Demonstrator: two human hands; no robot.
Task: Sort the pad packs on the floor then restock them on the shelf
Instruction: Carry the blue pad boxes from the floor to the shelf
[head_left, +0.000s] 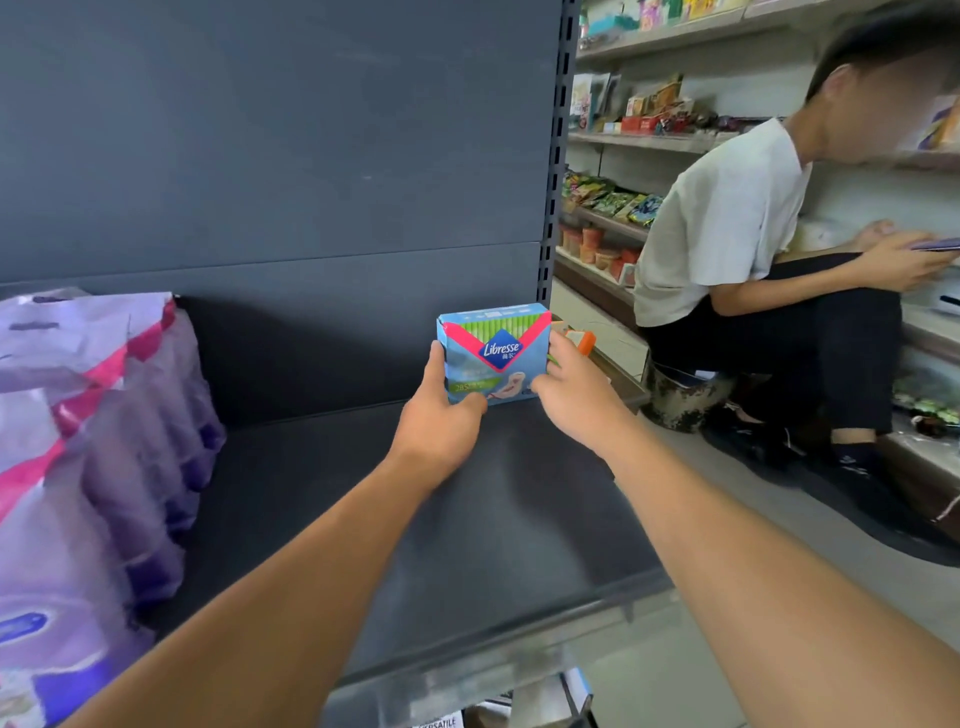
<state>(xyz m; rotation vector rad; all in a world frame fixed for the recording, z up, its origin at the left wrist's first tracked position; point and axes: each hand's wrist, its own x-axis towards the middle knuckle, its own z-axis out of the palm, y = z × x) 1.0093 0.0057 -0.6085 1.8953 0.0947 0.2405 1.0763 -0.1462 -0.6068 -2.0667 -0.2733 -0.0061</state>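
The pack (493, 358) is held upright between both sets of curled fingers, left hand (441, 415) and right hand (571, 395) equally near, at the shelf (519, 519) back.

A small, blue, plastic-wrapped pad pack (493, 358) with a pink V-shaped band, green stripes along its top and a dark blue diamond logo reading "Libresse" stands upright at the back right corner of the dark grey metal shelf (467, 519), its printed front facing the camera. Soft purple-and-white pad packs (93, 467) with pink bands sit stacked at the shelf's left end, well apart.
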